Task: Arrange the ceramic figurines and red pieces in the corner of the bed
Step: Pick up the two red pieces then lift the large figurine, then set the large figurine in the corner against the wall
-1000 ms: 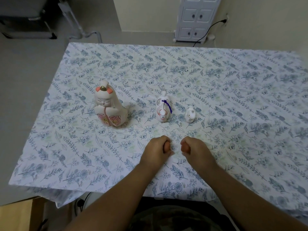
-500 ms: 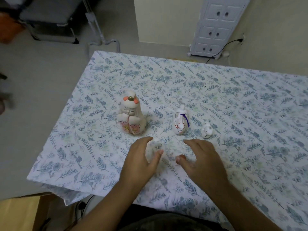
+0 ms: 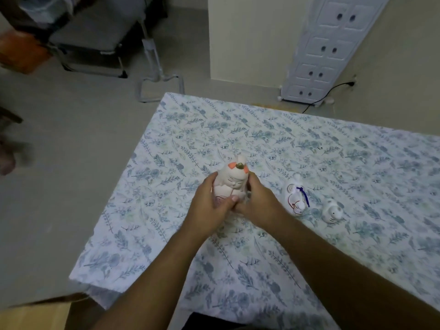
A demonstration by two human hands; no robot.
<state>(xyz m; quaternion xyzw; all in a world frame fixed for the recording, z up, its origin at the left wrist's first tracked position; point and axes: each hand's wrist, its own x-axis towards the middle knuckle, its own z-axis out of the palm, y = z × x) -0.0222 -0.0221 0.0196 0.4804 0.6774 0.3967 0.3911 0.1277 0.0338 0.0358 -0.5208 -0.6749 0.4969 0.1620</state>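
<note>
A tall white ceramic doll figurine (image 3: pixel 232 179) with orange hair pieces stands on the floral bed sheet (image 3: pixel 309 144) near the bed's left edge. My left hand (image 3: pixel 209 206) wraps its left side and my right hand (image 3: pixel 257 201) wraps its right side, thumbs meeting at its front. To the right stands a white figurine with a blue cord (image 3: pixel 296 198). Further right lies a small white rabbit-like figurine (image 3: pixel 333 211). No red pieces show; I cannot tell whether my hands hide any.
The bed's left edge and near-left corner (image 3: pixel 81 277) drop to the grey floor. A white metal stand (image 3: pixel 157 75) and a dark chair frame (image 3: pixel 90 51) are on the floor beyond. A white cabinet (image 3: pixel 326 48) and a black cable (image 3: pixel 328 94) are by the far wall.
Both hands moved from the sheet in front of the figurines up and left onto the tall doll and closed around it. The view has shifted left and closer.
</note>
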